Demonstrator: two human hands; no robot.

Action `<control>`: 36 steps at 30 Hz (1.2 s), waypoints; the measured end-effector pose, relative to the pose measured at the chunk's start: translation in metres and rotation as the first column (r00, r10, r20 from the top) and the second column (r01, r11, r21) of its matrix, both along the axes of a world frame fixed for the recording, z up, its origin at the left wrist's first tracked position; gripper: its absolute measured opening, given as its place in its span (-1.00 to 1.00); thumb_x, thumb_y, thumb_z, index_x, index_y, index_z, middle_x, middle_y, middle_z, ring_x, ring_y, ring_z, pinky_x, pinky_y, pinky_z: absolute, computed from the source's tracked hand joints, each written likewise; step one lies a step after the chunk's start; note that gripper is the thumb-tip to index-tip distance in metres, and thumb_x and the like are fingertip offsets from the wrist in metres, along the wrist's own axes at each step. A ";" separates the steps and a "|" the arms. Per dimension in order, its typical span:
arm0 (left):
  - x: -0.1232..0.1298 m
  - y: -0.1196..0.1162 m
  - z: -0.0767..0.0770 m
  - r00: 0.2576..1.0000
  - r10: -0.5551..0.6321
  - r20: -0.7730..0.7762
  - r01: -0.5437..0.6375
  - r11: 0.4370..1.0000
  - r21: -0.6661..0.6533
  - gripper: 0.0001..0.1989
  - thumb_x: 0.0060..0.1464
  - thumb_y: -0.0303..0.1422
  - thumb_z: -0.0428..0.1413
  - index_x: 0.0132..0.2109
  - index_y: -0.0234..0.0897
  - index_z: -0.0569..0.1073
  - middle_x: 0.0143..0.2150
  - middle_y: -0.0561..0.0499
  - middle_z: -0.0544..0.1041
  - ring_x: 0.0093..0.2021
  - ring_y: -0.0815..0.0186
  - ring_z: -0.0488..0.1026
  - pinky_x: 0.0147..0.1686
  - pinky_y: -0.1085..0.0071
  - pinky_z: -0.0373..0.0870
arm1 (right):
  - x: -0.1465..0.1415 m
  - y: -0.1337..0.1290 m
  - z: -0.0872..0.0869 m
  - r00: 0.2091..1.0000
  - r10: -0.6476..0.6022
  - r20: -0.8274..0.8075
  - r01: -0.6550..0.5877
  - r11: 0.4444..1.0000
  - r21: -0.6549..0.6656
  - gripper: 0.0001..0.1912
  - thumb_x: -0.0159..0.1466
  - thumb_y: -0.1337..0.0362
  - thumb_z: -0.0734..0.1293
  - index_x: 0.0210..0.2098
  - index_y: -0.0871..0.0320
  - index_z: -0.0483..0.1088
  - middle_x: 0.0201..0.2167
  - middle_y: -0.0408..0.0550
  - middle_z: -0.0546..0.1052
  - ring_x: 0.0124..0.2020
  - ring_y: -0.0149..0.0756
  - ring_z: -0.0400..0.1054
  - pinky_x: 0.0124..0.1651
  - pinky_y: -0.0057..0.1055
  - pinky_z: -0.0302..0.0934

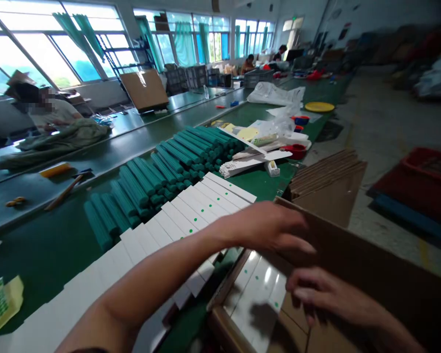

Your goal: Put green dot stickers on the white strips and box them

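head view: over the box, the left hand has its fingers parted; the right hand curls its fingers, and i cannot tell whether they grip anything. white cartons lie inside the box, another row on the table.
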State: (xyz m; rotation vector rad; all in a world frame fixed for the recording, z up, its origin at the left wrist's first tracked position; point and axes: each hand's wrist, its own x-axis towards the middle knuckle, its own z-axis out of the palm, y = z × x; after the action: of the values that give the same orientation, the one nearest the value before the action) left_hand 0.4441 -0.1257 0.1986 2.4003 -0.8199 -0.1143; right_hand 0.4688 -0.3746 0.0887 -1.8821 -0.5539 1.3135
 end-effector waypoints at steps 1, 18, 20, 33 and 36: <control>0.002 0.035 -0.020 0.982 0.188 -0.017 -0.188 0.982 0.033 -0.69 0.19 -0.13 0.01 -0.03 -0.18 0.42 -0.07 -0.01 0.53 -0.07 0.28 0.46 -0.08 0.42 0.35 | 0.010 0.012 0.024 0.999 -0.038 0.033 0.035 0.996 0.084 -0.62 0.18 -0.08 0.32 -0.24 0.09 0.42 -0.36 -0.01 0.50 -0.47 -0.30 0.44 -0.49 -0.41 0.32; -0.016 0.156 -0.277 0.622 0.771 0.136 -0.767 0.565 0.303 -0.30 0.22 0.03 -0.27 0.38 -0.22 -0.09 0.43 -0.05 -0.28 0.40 0.00 -0.38 0.24 -0.25 -0.26 | 0.172 0.288 -0.075 0.541 0.657 0.525 -0.219 0.712 -0.667 0.12 -0.11 -0.20 0.45 0.23 0.36 0.07 0.14 0.41 0.29 0.09 0.18 0.27 0.01 -0.18 0.23; -0.016 0.156 -0.278 0.620 0.773 0.132 -0.770 0.568 0.290 -0.30 0.22 0.02 -0.26 0.38 -0.22 -0.09 0.43 -0.05 -0.27 0.40 -0.01 -0.40 0.25 -0.25 -0.28 | 0.178 0.284 -0.083 0.534 0.657 0.532 -0.228 0.718 -0.658 0.16 -0.09 -0.20 0.44 0.26 0.38 0.00 0.17 0.41 0.25 0.12 0.17 0.24 0.03 -0.19 0.21; -0.017 0.156 -0.279 0.617 0.765 0.182 -0.780 0.565 0.269 -0.31 0.22 0.02 -0.27 0.38 -0.21 -0.05 0.43 -0.07 -0.25 0.40 -0.02 -0.38 0.23 -0.28 -0.25 | 0.168 0.283 -0.096 0.458 0.564 0.687 0.052 0.755 -0.654 0.07 -0.08 -0.01 0.45 0.21 0.43 -0.05 0.09 0.50 0.24 0.05 0.28 0.25 -0.02 -0.10 0.20; -0.016 0.156 -0.276 0.616 0.768 0.172 -0.777 0.557 0.293 -0.32 0.22 0.01 -0.25 0.38 -0.21 -0.05 0.43 -0.06 -0.24 0.40 -0.03 -0.37 0.23 -0.27 -0.23 | 0.158 0.286 -0.092 0.443 0.565 0.696 0.096 0.742 -0.664 0.08 -0.15 0.00 0.49 0.18 0.38 -0.03 0.05 0.45 0.27 0.00 0.25 0.29 -0.06 -0.09 0.23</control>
State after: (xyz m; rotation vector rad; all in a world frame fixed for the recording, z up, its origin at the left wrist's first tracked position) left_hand 0.4279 0.0303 -0.0774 2.8707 0.3708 0.1453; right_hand 0.6268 -0.0884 -0.0035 -3.1904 -1.0458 0.5430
